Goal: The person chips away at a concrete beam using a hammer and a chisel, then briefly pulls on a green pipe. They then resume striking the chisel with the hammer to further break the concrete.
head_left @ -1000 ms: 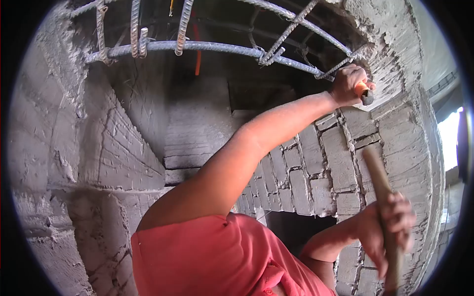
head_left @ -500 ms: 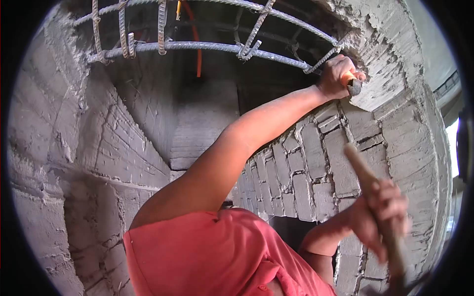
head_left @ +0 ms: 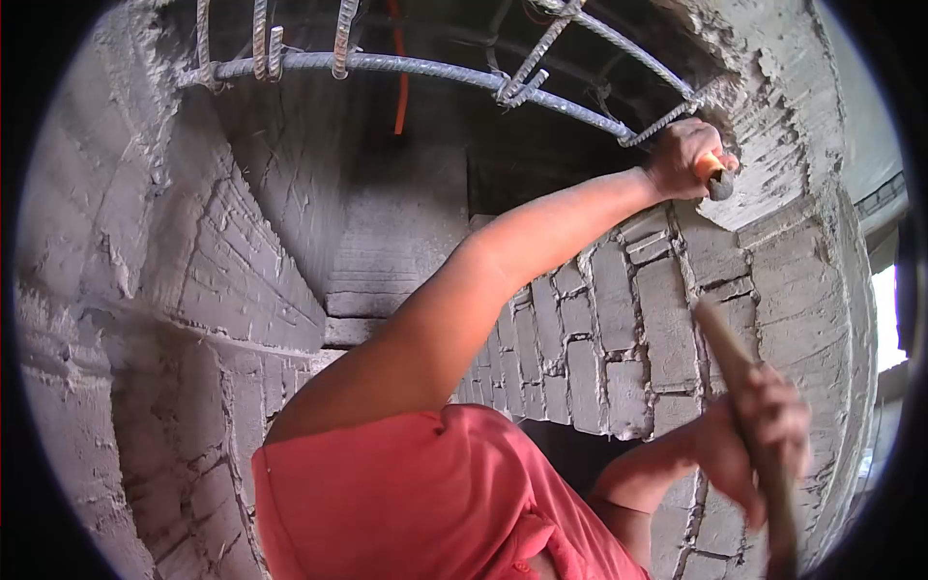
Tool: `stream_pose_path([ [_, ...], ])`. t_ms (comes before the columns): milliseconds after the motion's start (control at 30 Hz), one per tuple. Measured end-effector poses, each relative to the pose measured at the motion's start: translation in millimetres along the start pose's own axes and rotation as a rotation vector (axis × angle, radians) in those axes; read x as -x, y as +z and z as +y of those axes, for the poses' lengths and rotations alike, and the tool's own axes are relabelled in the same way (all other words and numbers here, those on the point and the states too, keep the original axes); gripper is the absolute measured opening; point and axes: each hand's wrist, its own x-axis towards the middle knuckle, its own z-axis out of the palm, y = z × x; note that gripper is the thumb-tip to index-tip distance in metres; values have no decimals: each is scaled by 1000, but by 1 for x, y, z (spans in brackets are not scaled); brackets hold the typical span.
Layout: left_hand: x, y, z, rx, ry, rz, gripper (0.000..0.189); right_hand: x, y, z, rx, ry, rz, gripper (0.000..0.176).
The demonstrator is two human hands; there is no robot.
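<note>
High on the right, my left hand (head_left: 684,159) is closed around a chisel (head_left: 718,180); its orange grip and blunt grey end stick out past the fingers. The fist is against the rough broken concrete edge (head_left: 768,145), close to where the steel bars end. The chisel's working tip is hidden. Lower right, my right hand (head_left: 756,435) wraps around a wooden handle (head_left: 727,348), blurred by motion and held at a slant. It looks like a hammer handle, though its head cannot be made out at the dark lower edge.
Bent ribbed reinforcing bars (head_left: 416,66) cross the opening overhead, with an orange strip (head_left: 400,92) hanging behind. A brick wall (head_left: 604,319) stands below my left arm. A rough plastered wall (head_left: 87,222) rises at the left.
The view has shifted, so the bars sit higher and both hands appear slightly further right and lower. Both hands keep their holds, and the wooden handle stays slanted.
</note>
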Motion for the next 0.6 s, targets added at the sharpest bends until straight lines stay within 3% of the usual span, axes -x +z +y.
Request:
stream_pose_path([
  [33,0,1,-1,38,-10,-3,35,-4,-11,-5,100,-161,-40,66],
  [100,3,1,-5,22,-13,-35,36,4,-13,20,-98,-329,-180,77],
  [167,0,0,-2,66,-43,-26,36,76,-44,80,216,246,-53,66],
  [233,10,4,3,86,-62,-16,36,88,-8,105,406,904,-169,69],
  [300,2,3,-8,13,-19,-45,35,94,1,87,445,948,14,61],
  [333,3,1,-7,47,-47,-85,30,86,3,70,310,919,44,62],
  [367,7,2,-5,60,-68,-83,30,70,-14,53,125,728,192,66],
  [400,6,3,-8,86,-77,-66,31,45,2,36,271,491,102,77],
  [433,7,4,-9,116,-89,-51,31,24,4,17,168,333,134,68],
  [500,8,5,-9,111,-68,-51,31,-13,34,-16,253,-69,87,64],
  [533,8,6,-10,83,-41,-43,32,-16,26,-18,260,-71,89,64],
  [600,7,4,-10,61,-15,-35,34,-28,-13,-24,-84,-367,-298,84],
])
